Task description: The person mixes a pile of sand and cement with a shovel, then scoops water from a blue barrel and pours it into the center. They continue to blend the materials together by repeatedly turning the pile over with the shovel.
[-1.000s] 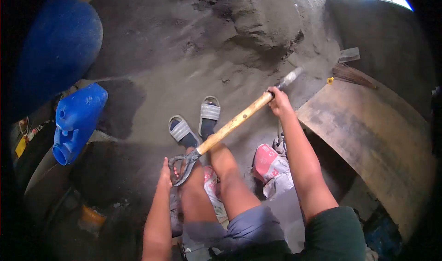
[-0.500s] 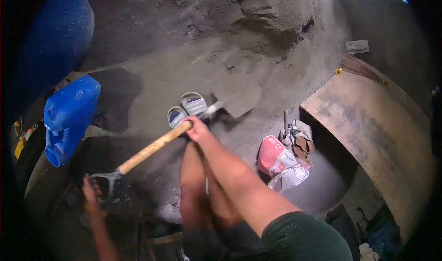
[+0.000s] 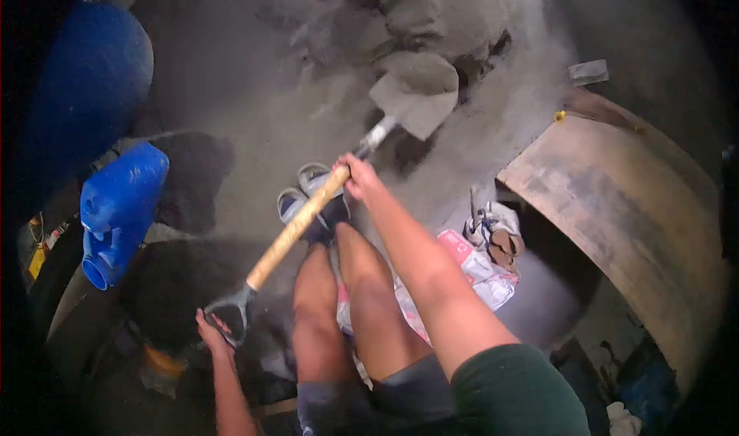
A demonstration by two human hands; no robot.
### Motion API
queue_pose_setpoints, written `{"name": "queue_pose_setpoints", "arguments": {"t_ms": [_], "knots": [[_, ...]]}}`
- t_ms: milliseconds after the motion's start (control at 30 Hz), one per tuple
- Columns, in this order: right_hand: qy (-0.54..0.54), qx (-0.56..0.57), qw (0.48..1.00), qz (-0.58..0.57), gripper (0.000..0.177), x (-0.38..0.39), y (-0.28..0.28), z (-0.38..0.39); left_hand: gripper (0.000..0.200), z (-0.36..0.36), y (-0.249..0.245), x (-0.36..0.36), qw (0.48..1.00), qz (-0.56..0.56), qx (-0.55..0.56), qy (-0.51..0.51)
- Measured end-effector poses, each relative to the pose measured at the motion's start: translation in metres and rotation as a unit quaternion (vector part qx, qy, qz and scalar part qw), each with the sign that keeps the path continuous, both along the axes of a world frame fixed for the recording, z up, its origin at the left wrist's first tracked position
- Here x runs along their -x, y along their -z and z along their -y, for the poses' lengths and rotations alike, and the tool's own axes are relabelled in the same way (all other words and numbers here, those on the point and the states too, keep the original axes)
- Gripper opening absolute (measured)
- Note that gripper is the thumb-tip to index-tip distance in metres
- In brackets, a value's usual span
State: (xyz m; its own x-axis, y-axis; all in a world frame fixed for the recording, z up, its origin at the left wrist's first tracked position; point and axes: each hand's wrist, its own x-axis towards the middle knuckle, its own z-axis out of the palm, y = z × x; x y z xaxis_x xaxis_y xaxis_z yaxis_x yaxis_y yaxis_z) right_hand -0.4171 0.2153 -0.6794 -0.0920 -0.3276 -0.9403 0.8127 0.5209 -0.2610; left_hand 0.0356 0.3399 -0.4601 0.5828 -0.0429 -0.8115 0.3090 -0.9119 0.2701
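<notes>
We see the shovel [image 3: 289, 237] slanting across the middle of the frame: a pale, mottled wooden shaft, a dark D-shaped grip, a worn metal neck and a broad blade [image 3: 419, 93] coated grey (much the colour of the floor [image 3: 254, 155] below it). Its long axis climbs from the grip at lower left to the blade at upper centre, the blade pointing up and right toward the heaped sand [image 3: 431, 13]. Whether the blade touches the floor, we cannot tell.

Our right hand [image 3: 356, 176] has its fingers wrapped around the upper shaft; our left hand [image 3: 215, 331] has its fingers hooked through the grip. The shaft crosses over our slippers [image 3: 296, 197]. Bare floor opens left of the blade toward the blue jug [image 3: 127, 193]; at right, the board's [image 3: 616, 205] edge borders a narrower strip, with bags [image 3: 493, 282] below.
</notes>
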Motion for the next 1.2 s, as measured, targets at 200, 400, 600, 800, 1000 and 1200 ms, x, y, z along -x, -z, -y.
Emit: {"name": "queue_pose_setpoints", "arguments": {"t_ms": [200,400,600,800,1000,1200], "knots": [[-0.083,0.031,0.991,-0.105,0.017,0.074,-0.128,0.017,0.042,-0.035,-0.010,0.037,0.990,-0.136,-0.015,-0.034],[-0.302,-0.055,0.839,-0.449,0.050,0.158,-0.143,0.075,0.041,0.006,0.013,0.152,0.895,-0.256,-0.303,0.203],[-0.218,-0.011,0.892,-0.396,0.039,0.206,-0.166,0.015,0.047,-0.030,0.010,0.165,0.951,-0.229,-0.186,0.096],[0.079,0.033,0.992,-0.096,0.015,0.254,-0.111,-0.071,0.053,0.003,-0.004,0.226,0.981,-0.065,-0.107,0.147],[0.220,0.010,0.975,0.029,0.008,0.297,0.017,-0.160,0.047,0.036,0.080,0.256,0.964,-0.022,-0.045,0.261],[0.198,-0.078,0.974,-0.073,0.007,0.345,0.084,-0.157,0.044,0.041,0.175,0.309,0.962,-0.026,-0.051,0.266]]}}
